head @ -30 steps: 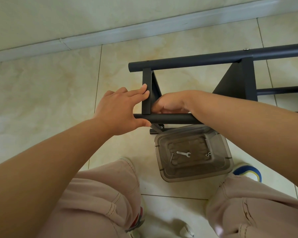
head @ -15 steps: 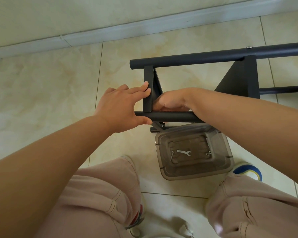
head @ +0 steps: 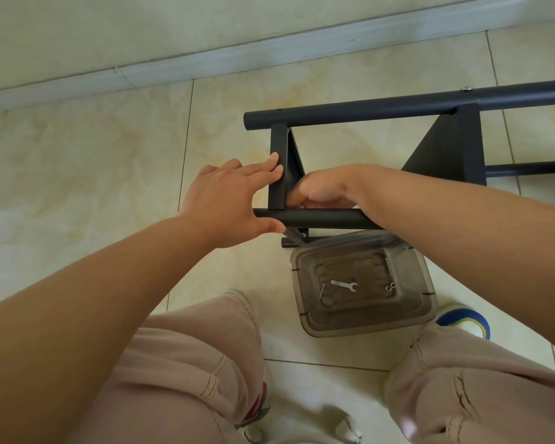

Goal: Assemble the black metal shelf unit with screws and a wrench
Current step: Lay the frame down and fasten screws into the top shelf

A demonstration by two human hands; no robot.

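The black metal shelf frame lies on its side on the tiled floor. My left hand braces its left corner: straight fingers press on the flat crosspiece and the thumb lies under the near tube. My right hand reaches inside the frame at the joint of crosspiece and near tube, its fingers hidden behind the tube. A small silver wrench, a long screw and two nuts lie in a clear plastic container just below the frame.
A second black panel joins the tubes further right, with a screw head on the far tube. The wall's baseboard runs behind. My knees in pink trousers and a blue-and-yellow shoe flank the container.
Both hands stay at the same corner of the frame. Only the view has shifted slightly.
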